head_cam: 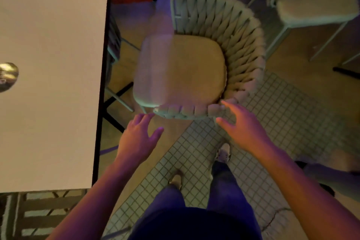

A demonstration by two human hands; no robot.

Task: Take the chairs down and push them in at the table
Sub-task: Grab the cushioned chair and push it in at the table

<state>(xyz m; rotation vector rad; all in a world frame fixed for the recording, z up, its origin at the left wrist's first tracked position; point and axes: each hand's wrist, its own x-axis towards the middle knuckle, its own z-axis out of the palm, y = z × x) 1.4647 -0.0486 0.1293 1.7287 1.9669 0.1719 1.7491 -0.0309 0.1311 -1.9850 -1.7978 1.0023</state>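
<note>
A chair [194, 68] with a woven rope back and a tan seat cushion stands on the floor just right of the white table [50, 84]. Its curved back runs from the far side round to the near side. My left hand [139, 136] hovers with fingers spread just short of the near end of the chair's rope rim, not gripping it. My right hand [241, 124] is open too, its fingertips touching the rim at the chair's near right corner. Neither hand holds anything.
A second, similar chair [311, 0] stands at the far right. A shiny round object [7, 76] lies on the table's left edge. Another woven chair back [39, 216] shows at the bottom left under the table's near end. My legs and shoes stand on small-tiled floor.
</note>
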